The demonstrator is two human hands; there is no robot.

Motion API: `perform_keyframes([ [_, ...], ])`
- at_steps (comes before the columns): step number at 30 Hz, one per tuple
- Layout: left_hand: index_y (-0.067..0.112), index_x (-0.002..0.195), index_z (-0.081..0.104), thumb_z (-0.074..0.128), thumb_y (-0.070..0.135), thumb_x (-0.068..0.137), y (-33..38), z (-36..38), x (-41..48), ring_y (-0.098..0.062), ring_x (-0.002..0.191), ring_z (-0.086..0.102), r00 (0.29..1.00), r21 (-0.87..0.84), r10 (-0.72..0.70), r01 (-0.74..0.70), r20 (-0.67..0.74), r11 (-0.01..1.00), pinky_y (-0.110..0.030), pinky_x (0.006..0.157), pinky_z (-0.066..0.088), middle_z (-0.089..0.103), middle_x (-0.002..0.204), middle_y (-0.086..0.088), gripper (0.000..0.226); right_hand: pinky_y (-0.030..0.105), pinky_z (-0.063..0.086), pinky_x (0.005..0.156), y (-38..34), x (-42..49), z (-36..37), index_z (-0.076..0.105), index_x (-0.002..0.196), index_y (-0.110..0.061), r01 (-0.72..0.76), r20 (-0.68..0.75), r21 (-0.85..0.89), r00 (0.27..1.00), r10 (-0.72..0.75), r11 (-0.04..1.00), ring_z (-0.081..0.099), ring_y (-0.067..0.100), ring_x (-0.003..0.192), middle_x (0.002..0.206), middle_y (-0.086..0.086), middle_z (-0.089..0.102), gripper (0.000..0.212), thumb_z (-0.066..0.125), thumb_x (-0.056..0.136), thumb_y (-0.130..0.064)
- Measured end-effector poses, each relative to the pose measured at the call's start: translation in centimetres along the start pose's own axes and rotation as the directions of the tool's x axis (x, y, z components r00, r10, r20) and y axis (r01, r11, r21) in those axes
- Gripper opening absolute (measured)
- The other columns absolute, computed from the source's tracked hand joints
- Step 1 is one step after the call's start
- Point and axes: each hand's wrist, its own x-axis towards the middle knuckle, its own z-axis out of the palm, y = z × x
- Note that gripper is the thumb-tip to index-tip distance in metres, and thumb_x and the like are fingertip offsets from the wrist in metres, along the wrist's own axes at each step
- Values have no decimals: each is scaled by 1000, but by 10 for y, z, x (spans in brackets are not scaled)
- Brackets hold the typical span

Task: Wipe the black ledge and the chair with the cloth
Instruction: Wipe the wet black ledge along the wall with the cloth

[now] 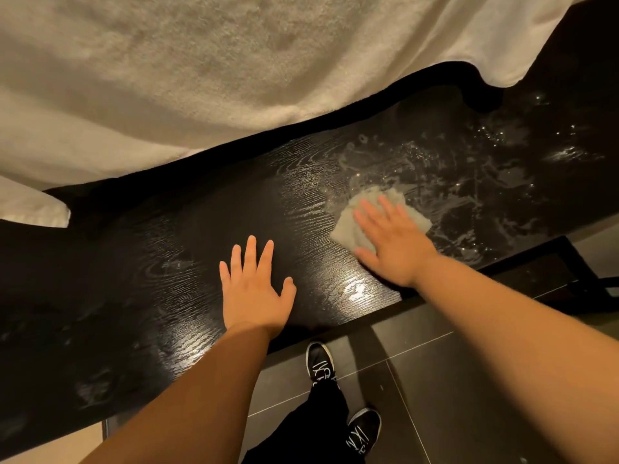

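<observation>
The black ledge point(167, 249) is a long glossy wood-grain board running across the view. A pale folded cloth point(348, 226) lies on its right half. My right hand point(392, 242) presses flat on the cloth with straight fingers. Wet soapy streaks and droplets cover the ledge to the right of the cloth. My left hand point(254, 289) rests flat on the bare ledge near its front edge, fingers spread, holding nothing. No chair is clearly in view.
A large white towel or bedcover point(234, 61) hangs over the ledge's far side. Below the front edge are dark floor tiles point(452, 380) and my two black shoes point(320, 363). A dark frame point(569, 262) stands at the right under the ledge.
</observation>
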Motion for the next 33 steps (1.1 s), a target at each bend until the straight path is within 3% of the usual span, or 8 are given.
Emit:
perform_keyframes([
  [5,32,166,19,36,61,95,-2,0,1,-30,161,-2,1000,-26,9,-9,6,1000,-56,130,2,4,176,-1,79,55,-4,126,-44,0,-3,4,164,-17,-231,-33,87,972,235,969,-15,38,155,171,10,-5,82,9,97,-63],
  [11,32,167,16,31,61,95,0,0,3,-31,161,-5,1000,12,18,-18,12,1000,-56,129,-1,0,176,-3,79,56,11,126,-66,-25,17,31,160,-15,195,-96,35,977,-190,980,7,37,157,169,9,20,77,35,98,-61],
  [13,31,166,18,30,60,94,-1,1,2,-31,161,-3,1000,8,23,-23,11,1000,-57,129,0,3,176,-3,79,55,10,126,-41,-11,12,34,159,-20,222,-102,26,971,-218,975,10,36,157,168,6,24,76,35,96,-63],
  [18,32,166,19,33,59,94,-1,1,3,-28,161,-3,1000,-5,-3,3,23,1000,-55,130,-1,4,175,-2,78,50,-9,126,-20,28,-13,0,164,-24,-202,-9,51,979,203,978,-18,32,156,172,2,-8,78,16,100,-65],
  [20,32,166,17,35,59,94,1,0,3,-28,161,-4,999,-5,-12,12,43,1000,-55,130,-2,3,175,-1,78,53,-11,125,-37,27,-13,-5,164,-22,-230,9,66,973,230,971,-23,35,154,171,5,-13,77,13,100,-63],
  [25,31,161,33,48,57,91,0,-9,14,-33,154,20,999,-16,4,-4,34,1000,-54,128,11,26,168,-6,76,57,6,126,-65,-7,6,26,162,-19,194,-53,19,980,-193,981,1,40,157,170,10,14,76,32,98,-60],
  [28,26,156,44,46,57,90,-12,-16,41,-33,141,38,993,-17,120,-120,-20,993,-53,120,27,41,155,-10,73,55,4,127,-40,6,2,23,163,-26,329,14,0,944,-329,944,-1,34,158,171,3,12,75,32,99,-66],
  [33,29,163,33,41,59,95,-24,-19,82,-36,155,22,974,8,224,-224,-11,975,-56,127,15,24,169,-11,75,51,-9,126,-1,55,-23,2,164,-27,-103,47,26,994,101,994,-18,31,156,172,2,-6,85,8,94,-73],
])
